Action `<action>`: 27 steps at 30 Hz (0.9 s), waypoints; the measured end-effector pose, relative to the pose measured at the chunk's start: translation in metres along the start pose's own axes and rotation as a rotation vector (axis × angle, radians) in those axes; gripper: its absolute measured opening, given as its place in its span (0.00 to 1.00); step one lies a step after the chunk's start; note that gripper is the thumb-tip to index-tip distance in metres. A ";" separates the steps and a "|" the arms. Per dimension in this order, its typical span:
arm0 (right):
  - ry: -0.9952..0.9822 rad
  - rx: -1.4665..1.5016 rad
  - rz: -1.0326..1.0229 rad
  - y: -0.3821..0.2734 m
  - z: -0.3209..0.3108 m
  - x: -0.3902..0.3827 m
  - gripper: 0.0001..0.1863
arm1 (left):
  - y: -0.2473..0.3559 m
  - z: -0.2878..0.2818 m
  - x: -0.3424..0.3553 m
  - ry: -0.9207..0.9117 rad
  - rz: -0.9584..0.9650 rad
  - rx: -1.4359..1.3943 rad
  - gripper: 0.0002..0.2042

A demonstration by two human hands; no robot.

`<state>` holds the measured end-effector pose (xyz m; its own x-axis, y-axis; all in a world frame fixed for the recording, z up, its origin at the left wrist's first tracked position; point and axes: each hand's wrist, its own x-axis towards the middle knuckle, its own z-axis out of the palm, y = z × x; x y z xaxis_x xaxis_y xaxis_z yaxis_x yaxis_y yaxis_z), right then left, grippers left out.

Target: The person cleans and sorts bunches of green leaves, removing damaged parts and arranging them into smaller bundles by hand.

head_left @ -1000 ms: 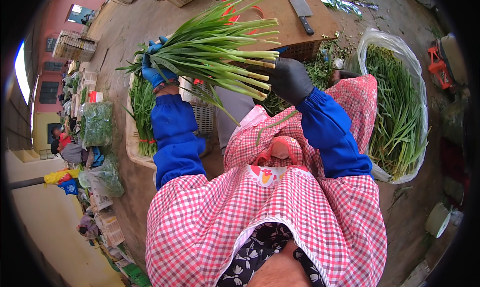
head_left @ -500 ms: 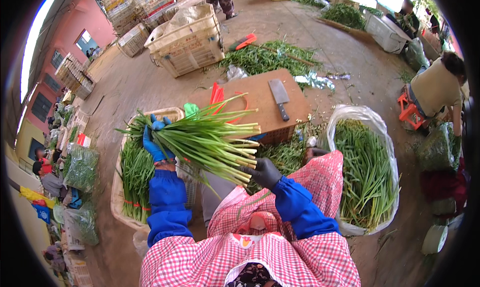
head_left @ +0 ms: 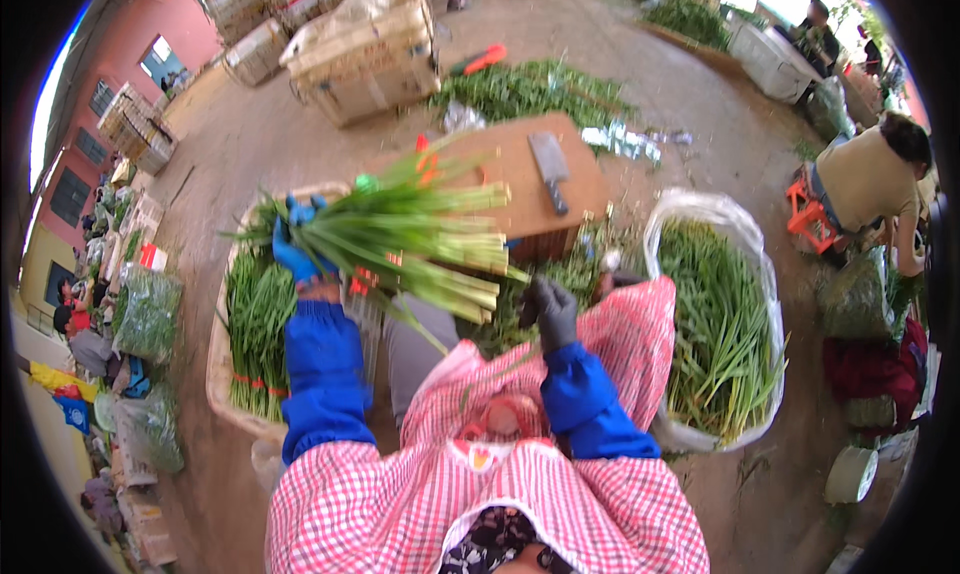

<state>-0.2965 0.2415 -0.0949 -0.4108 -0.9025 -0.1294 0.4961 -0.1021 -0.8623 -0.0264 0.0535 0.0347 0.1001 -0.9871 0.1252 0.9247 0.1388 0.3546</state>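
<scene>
My left hand (head_left: pixel 300 242), in a blue glove, grips a bunch of long leafy green stalks (head_left: pixel 400 229). The pale cut ends of the bunch point right. Just beyond those ends is my right hand (head_left: pixel 552 314), in a dark glove, its fingers drawn together. One thin stalk reaches toward its fingertips; whether they pinch it is not clear. Under my left hand stands a crate (head_left: pixel 217 374) of green bundles tied with red bands. A cleaver (head_left: pixel 550 169) lies on the brown board (head_left: pixel 590 189) ahead of me, beside red bands.
On my right is a clear plastic-lined container (head_left: pixel 775 304) full of loose stalks. Trimmed greens (head_left: pixel 530 89) lie on the floor beyond the board, with a large crate (head_left: pixel 365 64) farther left. A person (head_left: pixel 870 179) bends over a bag at the right.
My right hand has moved away from the cut ends, slightly right and toward me. The bunch stays in my left hand, blurred by motion. The whole view has shifted a little.
</scene>
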 end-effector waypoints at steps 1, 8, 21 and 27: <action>-0.021 -0.030 -0.015 0.000 -0.003 -0.004 0.15 | 0.004 -0.009 0.005 -0.032 0.001 0.036 0.16; 0.263 0.281 -0.036 -0.004 -0.044 0.011 0.12 | 0.023 -0.030 0.031 -0.080 -0.036 -0.137 0.16; -0.196 -0.445 -0.030 -0.016 -0.068 -0.035 0.13 | 0.043 -0.027 0.028 -0.050 0.108 0.042 0.18; -0.214 -0.899 -0.493 -0.063 -0.019 -0.038 0.17 | 0.018 0.025 0.018 -0.213 -0.061 0.025 0.15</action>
<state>-0.3266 0.2901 -0.0445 -0.2257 -0.9094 0.3494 -0.4771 -0.2095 -0.8535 -0.0168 0.0403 0.0665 -0.0381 -0.9548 0.2949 0.9169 0.0839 0.3901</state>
